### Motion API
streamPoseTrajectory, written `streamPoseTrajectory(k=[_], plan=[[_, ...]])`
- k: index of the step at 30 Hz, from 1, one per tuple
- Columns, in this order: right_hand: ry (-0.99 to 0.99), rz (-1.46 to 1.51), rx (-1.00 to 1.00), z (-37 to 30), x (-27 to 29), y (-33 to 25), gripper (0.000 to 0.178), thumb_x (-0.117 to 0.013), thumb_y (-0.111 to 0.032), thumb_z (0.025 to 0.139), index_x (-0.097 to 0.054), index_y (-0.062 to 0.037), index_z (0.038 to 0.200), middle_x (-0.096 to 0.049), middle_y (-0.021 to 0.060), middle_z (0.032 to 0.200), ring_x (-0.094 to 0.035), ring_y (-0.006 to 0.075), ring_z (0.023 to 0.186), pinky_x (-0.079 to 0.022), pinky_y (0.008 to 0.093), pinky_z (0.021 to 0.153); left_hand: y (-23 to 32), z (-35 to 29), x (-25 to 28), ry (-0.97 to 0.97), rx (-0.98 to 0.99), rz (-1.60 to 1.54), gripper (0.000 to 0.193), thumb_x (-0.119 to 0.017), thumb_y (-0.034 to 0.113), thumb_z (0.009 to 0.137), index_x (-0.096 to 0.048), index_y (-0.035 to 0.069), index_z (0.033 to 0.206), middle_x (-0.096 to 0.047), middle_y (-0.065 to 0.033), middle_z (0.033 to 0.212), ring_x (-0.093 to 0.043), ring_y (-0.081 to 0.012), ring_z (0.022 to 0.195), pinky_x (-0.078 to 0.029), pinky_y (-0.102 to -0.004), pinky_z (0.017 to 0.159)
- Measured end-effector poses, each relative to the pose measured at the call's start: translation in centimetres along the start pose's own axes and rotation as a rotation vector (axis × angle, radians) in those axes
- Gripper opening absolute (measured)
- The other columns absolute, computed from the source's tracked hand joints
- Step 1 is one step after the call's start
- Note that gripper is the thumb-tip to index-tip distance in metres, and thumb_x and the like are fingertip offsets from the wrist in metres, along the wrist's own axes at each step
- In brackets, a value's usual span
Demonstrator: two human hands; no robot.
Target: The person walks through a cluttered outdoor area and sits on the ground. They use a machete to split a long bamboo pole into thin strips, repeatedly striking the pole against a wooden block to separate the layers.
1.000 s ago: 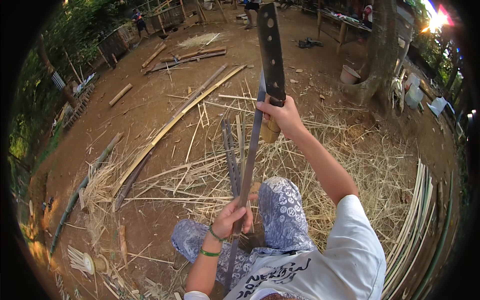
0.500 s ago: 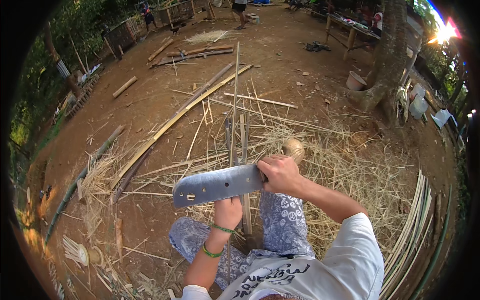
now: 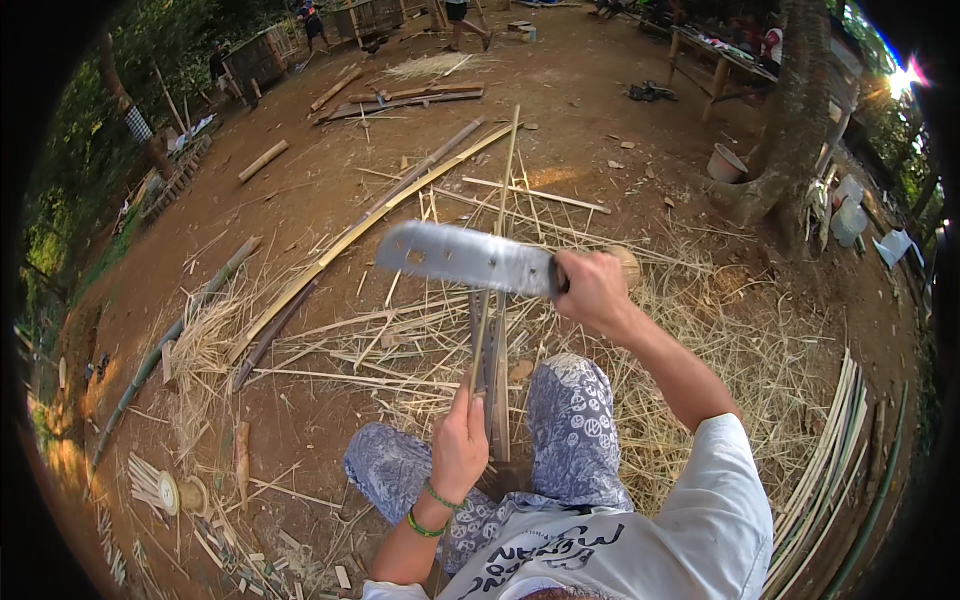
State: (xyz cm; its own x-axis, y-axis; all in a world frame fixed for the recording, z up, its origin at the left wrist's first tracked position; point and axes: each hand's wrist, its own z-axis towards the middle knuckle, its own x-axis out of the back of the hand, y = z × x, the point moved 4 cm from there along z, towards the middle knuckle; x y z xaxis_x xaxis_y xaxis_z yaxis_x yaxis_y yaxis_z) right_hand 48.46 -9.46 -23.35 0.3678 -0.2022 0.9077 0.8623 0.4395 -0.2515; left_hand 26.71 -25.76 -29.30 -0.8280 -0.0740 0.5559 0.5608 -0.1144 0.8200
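Observation:
My right hand (image 3: 595, 292) is closed round the dark handle of a broad cleaver-like knife (image 3: 450, 258). Its wide metal blade, pierced by several holes, points left and is slightly blurred. Closer to me, my left hand (image 3: 462, 448) grips a long thin bamboo strip (image 3: 508, 180) near its lower part. From the fist the strip runs up and away, passing the blade; which lies in front is hard to make out. Dark and pale wooden pieces (image 3: 500, 370) lie lengthwise on the ground between my knees, just beyond my left hand.
Pale shavings (image 3: 720, 330) spread over the dirt at right. A long split bamboo pole (image 3: 375, 215) crosses the ground ahead. A strip bundle (image 3: 820, 460) lies at lower right, a reel-like wooden piece (image 3: 182, 493) at lower left. Beyond stand a tree (image 3: 790, 110), a bucket (image 3: 727, 163) and people.
The knife has risen up and away from my left hand, which it partly covered before. My left hand now shows fully, gripping the strip. The whole view has shifted slightly.

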Motion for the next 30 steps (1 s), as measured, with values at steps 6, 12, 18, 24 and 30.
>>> streamPoseTrajectory(k=[6,12,18,24,30], plan=[[-0.041,-0.033,0.243,-3.1,-1.6,-3.2,0.017,-0.068,-0.006,0.065,-0.061,-0.0031,0.080,-0.067,0.0086,0.076,-0.063,0.0192,0.061,-0.053,0.0334,0.051,-0.5,0.7,-0.1,0.028,-0.043,0.026,0.044,-0.046,0.014,0.100,-0.045,-0.003,0.141,-0.044,-0.0138,0.051,-0.047,-0.0261,0.043,-0.037,-0.0389,0.047],[0.039,-0.024,-0.027,0.8,0.1,1.3,0.014,-0.067,-0.007,0.068,-0.061,-0.0034,0.080,-0.066,0.0096,0.071,-0.060,0.0190,0.056,-0.052,0.0336,0.049,-0.8,-2.2,0.4,-0.015,-0.005,-0.017,0.044,-0.045,0.014,0.101,-0.044,-0.002,0.142,-0.044,-0.0149,0.052,-0.048,-0.0283,0.045,-0.039,-0.0397,0.049],[-0.028,-0.003,0.300,-2.8,-3.0,-2.3,0.019,-0.070,-0.009,0.065,-0.062,-0.0028,0.081,-0.066,0.0099,0.072,-0.061,0.0190,0.056,-0.054,0.0330,0.050,-0.8,-0.9,0.3,0.015,-0.004,-0.014,0.043,-0.046,0.014,0.101,-0.044,-0.003,0.141,-0.046,-0.0160,0.055,-0.050,-0.0279,0.046,-0.039,-0.0399,0.049],[-0.088,-0.074,0.055,0.1,-1.2,-0.7,0.019,-0.069,-0.008,0.066,-0.062,-0.0028,0.083,-0.067,0.0102,0.076,-0.062,0.0178,0.058,-0.052,0.0328,0.050,-0.7,-2.1,1.0,0.004,0.014,-0.027,0.042,-0.046,0.014,0.100,-0.046,-0.003,0.139,-0.048,-0.0182,0.055,-0.052,-0.0313,0.048,-0.039,-0.0410,0.049],[-0.005,-0.098,0.254,-1.2,-2.5,-1.5,0.017,-0.067,-0.006,0.065,-0.061,-0.0045,0.081,-0.067,0.0087,0.072,-0.060,0.0175,0.056,-0.054,0.0335,0.049,-0.7,-2.9,1.4,0.018,0.042,-0.035,0.038,-0.049,0.014,0.100,-0.049,-0.004,0.133,-0.047,-0.0186,0.056,-0.052,-0.0301,0.049,-0.038,-0.0408,0.049]])
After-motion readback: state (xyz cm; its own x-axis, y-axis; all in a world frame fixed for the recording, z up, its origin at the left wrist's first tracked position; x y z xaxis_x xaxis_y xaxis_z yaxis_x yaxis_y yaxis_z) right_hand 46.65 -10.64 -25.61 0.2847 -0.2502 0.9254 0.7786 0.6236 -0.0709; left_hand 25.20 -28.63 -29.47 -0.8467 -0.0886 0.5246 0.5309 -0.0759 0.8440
